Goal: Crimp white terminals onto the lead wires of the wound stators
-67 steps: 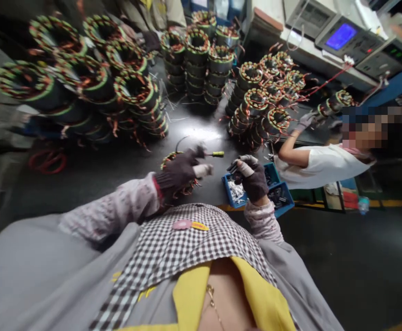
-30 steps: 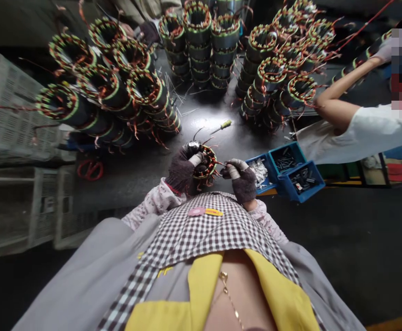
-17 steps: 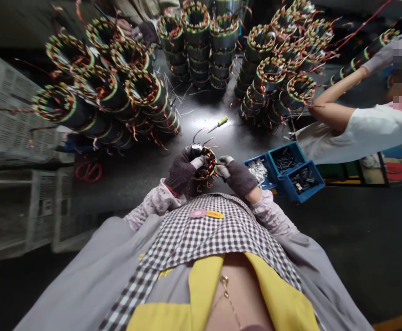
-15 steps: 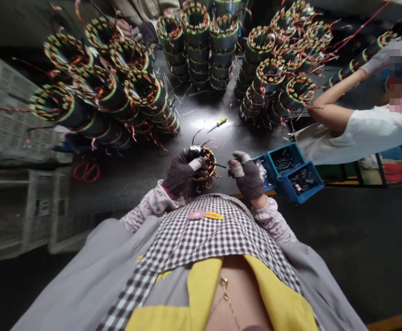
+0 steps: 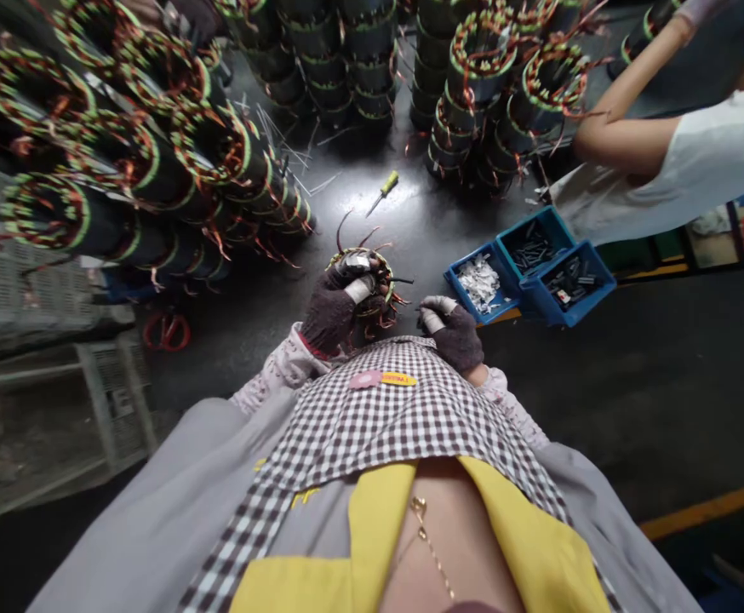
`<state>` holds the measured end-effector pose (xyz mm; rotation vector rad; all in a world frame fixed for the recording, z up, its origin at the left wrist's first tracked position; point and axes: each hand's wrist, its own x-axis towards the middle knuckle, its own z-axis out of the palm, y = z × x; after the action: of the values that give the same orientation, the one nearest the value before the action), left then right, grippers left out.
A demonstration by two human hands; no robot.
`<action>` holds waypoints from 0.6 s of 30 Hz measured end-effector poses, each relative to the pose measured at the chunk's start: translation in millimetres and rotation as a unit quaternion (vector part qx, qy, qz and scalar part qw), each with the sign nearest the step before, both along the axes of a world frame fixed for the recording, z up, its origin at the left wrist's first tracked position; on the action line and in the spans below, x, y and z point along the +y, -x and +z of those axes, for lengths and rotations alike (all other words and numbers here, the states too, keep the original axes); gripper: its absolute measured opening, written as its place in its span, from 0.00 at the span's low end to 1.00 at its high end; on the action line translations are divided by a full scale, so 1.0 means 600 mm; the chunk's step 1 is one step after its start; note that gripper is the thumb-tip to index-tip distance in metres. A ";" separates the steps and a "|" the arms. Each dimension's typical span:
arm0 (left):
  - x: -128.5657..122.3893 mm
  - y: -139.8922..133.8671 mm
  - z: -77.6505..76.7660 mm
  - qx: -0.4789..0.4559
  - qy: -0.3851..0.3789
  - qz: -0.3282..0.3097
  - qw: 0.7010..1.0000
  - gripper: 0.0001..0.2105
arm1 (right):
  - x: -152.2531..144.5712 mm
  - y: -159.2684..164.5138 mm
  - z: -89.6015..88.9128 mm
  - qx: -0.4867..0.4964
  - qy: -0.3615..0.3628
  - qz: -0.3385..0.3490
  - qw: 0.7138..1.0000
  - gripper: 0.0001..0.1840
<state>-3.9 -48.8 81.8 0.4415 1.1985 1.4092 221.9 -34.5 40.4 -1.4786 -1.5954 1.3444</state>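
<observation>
My left hand (image 5: 334, 308), in a dark glove with pale wrapped fingertips, is closed on a motor stator (image 5: 383, 317) in front of my apron. The stator is a ring of copper windings with a green edge; the hand covers much of its left side. Loose leads rise from its top, and one dark lead (image 5: 401, 280) sticks out to the right. My right hand (image 5: 454, 334), gloved the same way, is apart from the stator, at the apron's edge. Its fingers are pressed together, with something small and dark at the tips that I cannot make out.
A screwdriver (image 5: 383, 192) lies beyond the stator. Stacked stators (image 5: 219, 153) stand left, ahead and right. Red-handled scissors (image 5: 166, 330) lie at left. Blue bins (image 5: 567, 311) hold white bits and dark tubes. A co-worker's arm (image 5: 633, 102) reaches in at right; another person's gloved hand shows at top left.
My right hand has moved down, closer to the apron, with its fingers drawn together. My left hand keeps its hold on the stator. The whole view has tilted and shifted.
</observation>
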 end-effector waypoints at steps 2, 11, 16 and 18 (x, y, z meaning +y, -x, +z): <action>0.002 -0.001 -0.005 0.007 -0.008 0.000 1.000 0.20 | -0.010 0.009 -0.015 -0.002 0.016 -0.023 1.000 0.19; 0.003 -0.004 -0.020 0.048 -0.050 0.018 0.997 0.22 | 0.003 0.042 -0.037 0.118 0.168 0.010 0.979 0.22; 0.007 -0.005 -0.022 0.070 -0.075 0.011 0.995 0.23 | 0.021 0.059 -0.025 -0.038 0.048 0.108 0.992 0.16; 0.009 -0.005 -0.021 0.068 -0.079 0.003 0.995 0.23 | 0.038 0.058 -0.009 -0.125 -0.002 0.169 0.978 0.16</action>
<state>-0.9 -43.6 69.4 0.6531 1.2008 1.5045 187.4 -11.4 35.3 -1.4683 -2.0843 1.3725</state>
